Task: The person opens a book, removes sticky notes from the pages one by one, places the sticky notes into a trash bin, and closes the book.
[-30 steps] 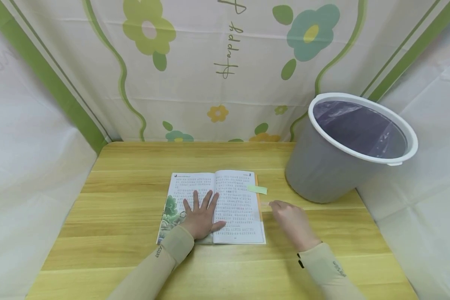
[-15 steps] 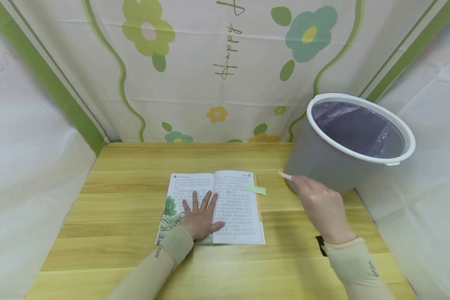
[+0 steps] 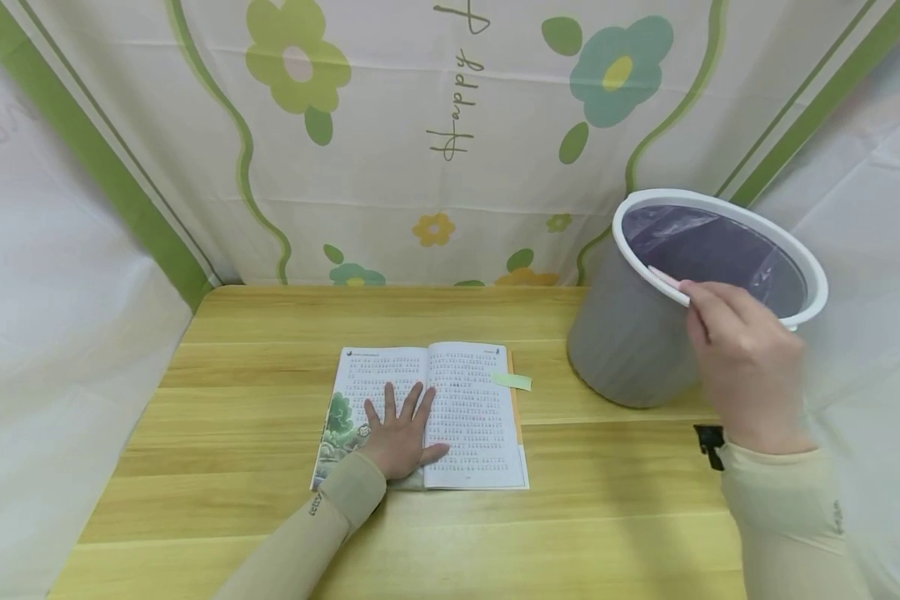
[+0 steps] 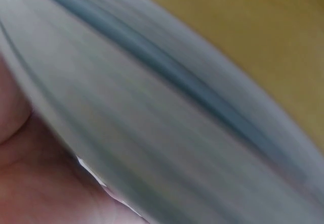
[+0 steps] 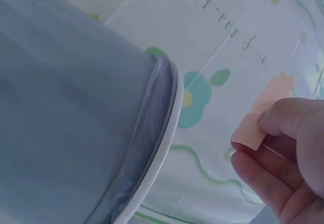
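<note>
An open book lies on the wooden table, with a light green sticky note strip across the right page's outer edge. Fingers spread, my left hand presses on the left page near the spine. The left wrist view is filled by blurred page edges, with part of the palm below. My right hand pinches a pale pink sticky note strip between thumb and fingers. In the head view, that strip overlaps the near rim of the grey trash can.
The trash can has a white rim and a dark plastic liner, and it stands at the table's back right. A flowered curtain hangs behind the table; white cloth drapes both sides.
My right hand has moved from beside the book's right edge, up and to the right, to the trash can's rim, carrying the pink sticky note strip. The left hand has stayed on the book.
</note>
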Motion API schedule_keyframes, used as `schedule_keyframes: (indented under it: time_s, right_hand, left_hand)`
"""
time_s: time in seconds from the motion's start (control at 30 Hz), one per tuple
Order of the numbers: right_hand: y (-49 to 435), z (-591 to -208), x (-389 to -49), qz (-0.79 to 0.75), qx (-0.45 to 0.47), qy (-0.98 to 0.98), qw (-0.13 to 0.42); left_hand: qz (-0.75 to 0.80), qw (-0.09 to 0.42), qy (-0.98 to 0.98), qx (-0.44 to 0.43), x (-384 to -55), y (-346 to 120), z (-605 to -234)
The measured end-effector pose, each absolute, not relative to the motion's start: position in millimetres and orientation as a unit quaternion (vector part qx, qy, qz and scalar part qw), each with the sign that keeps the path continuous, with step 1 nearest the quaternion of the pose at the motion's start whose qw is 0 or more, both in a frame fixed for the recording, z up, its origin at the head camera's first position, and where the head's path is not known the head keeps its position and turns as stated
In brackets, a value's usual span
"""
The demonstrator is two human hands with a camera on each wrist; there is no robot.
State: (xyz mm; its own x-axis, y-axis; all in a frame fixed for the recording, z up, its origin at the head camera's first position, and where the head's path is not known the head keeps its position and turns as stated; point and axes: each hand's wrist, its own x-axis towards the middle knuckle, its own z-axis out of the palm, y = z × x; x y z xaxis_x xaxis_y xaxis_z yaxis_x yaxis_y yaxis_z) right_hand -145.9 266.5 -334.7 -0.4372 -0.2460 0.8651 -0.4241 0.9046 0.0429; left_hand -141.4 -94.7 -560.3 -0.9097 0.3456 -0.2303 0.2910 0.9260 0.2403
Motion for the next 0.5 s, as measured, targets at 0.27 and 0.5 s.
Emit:
schedule_keyframes:
  time_s: [0.27, 0.5]
  right_hand:
    - [292, -320, -169, 0.073, 0.174, -0.872, 0.453]
    - [314, -313, -188, 0.042, 0.173, -0.891, 0.417]
  left_hand:
    - [0.101, 0.126, 0.973, 0.166, -142, -95, -564]
    - [0.103, 0.127, 0.973, 0.165, -143, -96, -568]
